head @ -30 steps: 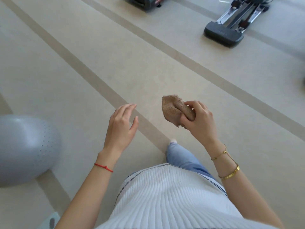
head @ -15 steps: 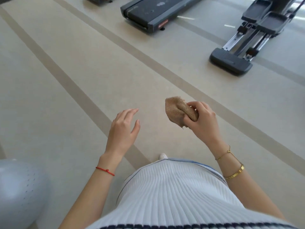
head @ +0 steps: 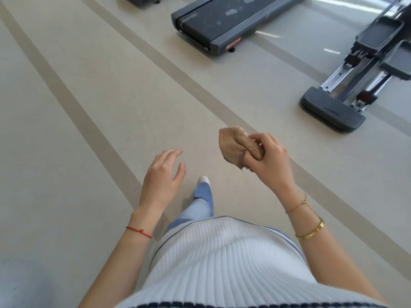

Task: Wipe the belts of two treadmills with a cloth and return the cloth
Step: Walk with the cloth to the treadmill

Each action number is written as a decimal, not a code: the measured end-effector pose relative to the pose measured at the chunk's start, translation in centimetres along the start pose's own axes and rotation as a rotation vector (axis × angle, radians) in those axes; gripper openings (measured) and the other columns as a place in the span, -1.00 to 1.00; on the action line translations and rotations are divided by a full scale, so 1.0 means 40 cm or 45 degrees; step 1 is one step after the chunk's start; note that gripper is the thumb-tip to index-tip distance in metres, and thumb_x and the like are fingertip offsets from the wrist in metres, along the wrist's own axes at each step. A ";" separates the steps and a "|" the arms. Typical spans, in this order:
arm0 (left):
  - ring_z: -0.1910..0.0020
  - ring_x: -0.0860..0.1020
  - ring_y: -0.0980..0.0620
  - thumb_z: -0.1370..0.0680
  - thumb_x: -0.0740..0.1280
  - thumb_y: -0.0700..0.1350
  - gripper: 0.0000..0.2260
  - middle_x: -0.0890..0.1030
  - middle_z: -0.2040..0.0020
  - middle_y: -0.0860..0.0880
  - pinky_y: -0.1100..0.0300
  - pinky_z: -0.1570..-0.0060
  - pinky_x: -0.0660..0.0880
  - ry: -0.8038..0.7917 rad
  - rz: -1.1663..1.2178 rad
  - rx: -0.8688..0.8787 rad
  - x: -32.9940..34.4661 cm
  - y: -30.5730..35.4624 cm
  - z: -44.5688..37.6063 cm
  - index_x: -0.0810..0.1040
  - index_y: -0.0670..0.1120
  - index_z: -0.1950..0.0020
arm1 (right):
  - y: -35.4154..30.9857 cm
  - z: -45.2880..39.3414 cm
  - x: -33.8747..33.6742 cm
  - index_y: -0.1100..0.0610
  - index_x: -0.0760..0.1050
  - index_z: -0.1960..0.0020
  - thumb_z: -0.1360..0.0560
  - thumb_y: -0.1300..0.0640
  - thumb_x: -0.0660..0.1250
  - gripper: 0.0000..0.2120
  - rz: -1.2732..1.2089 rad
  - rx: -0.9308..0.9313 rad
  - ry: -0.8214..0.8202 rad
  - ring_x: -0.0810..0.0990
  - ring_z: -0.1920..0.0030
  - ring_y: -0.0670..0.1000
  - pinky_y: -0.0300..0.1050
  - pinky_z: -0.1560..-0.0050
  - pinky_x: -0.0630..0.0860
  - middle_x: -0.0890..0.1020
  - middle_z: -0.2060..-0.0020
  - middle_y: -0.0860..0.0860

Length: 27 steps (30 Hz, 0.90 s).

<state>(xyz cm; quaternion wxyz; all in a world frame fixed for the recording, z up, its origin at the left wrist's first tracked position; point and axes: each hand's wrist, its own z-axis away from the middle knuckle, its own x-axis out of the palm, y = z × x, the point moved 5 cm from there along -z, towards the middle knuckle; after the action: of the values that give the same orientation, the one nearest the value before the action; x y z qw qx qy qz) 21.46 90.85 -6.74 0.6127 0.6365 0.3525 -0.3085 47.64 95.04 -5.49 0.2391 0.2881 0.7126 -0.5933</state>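
A bunched brown cloth (head: 235,146) is pinched between the thumb and fingers of my right hand (head: 270,162), held in front of my waist. My left hand (head: 163,176) hovers beside it with relaxed fingers and holds nothing. A dark treadmill (head: 222,21) lies on the floor ahead, its belt marked with pale smudges. The rear corner of a second machine (head: 142,0) shows at the top edge, mostly out of frame.
A grey stepper-style machine (head: 347,94) with rails and a ribbed foot stands at the right. The beige floor (head: 89,74) has darker stripes running diagonally. My foot (head: 203,180) steps forward between my hands.
The view has moved forward: the treadmill came into sight and grew nearer, and the grey exercise ball at the left dropped out of frame. Both hands keep the same pose.
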 end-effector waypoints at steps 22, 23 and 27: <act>-0.27 0.50 -0.02 -0.63 0.26 -0.13 -0.73 0.60 -0.23 -0.03 0.13 -0.23 0.41 -0.172 -0.024 0.182 0.144 0.094 -1.223 0.56 -0.12 -0.31 | 0.244 -1.071 0.059 0.15 0.57 -0.07 -0.39 0.22 0.42 -0.74 0.041 0.178 0.203 0.52 0.09 0.00 -0.19 0.06 0.42 0.60 0.10 0.00; -0.27 0.50 -0.02 -0.63 0.26 -0.13 -0.73 0.60 -0.23 -0.03 0.13 -0.22 0.42 -0.168 -0.027 0.181 0.166 0.114 -1.277 0.57 -0.12 -0.31 | 0.270 -1.124 0.048 0.15 0.58 -0.07 -0.38 0.22 0.42 -0.74 0.046 0.180 0.202 0.52 0.08 0.01 -0.17 0.05 0.43 0.60 0.10 0.01; -0.26 0.51 -0.02 -0.64 0.25 -0.13 -0.73 0.60 -0.23 -0.03 0.12 -0.20 0.44 -0.143 -0.012 0.194 0.235 0.217 -1.502 0.56 -0.12 -0.32 | 0.365 -1.364 -0.024 0.15 0.58 -0.07 -0.38 0.23 0.42 -0.74 0.071 0.166 0.177 0.51 0.07 0.01 -0.16 0.04 0.42 0.60 0.10 0.01</act>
<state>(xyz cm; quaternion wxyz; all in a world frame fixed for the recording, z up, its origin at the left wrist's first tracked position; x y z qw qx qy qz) 31.55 151.44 -6.08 0.5799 0.6613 0.2961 -0.3726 58.53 150.49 -5.29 0.1863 0.3632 0.6790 -0.6102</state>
